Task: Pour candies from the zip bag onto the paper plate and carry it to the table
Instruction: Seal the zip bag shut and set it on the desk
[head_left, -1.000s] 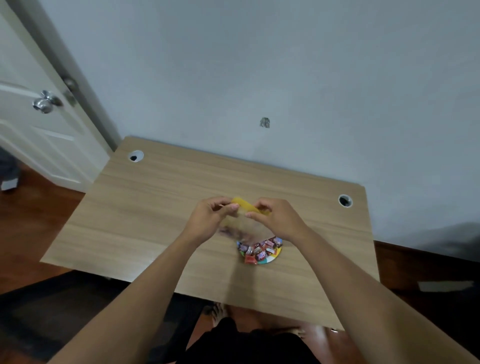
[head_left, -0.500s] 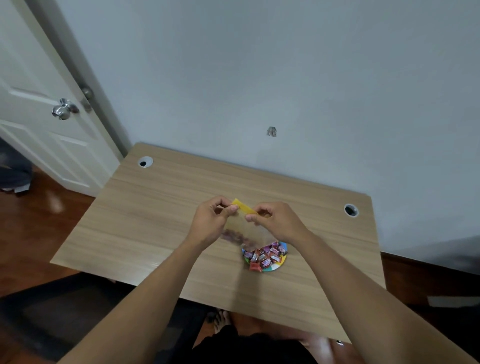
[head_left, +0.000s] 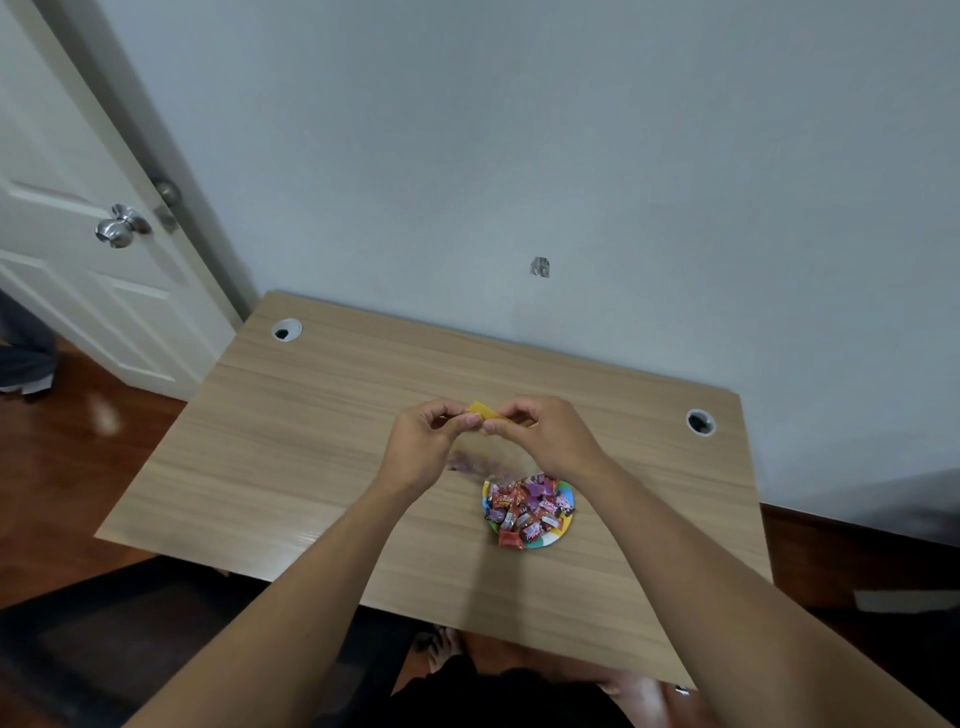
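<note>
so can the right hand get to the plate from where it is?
Probably yes. The right hand hovers just above and behind the plate, nothing solid between them. But both hands pinch the zip bag, so it must let go first.

Both bare forearms reach forward, left hand (head_left: 421, 449) and right hand (head_left: 550, 439) raised close together, fingertips nearly meeting, each pinching thumb to forefinger on the bag (head_left: 485, 413) top.

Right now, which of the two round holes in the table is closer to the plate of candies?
The right cable hole, near the table's right edge. The left hole, by the door-side corner, lies much farther from the paper plate.
</note>
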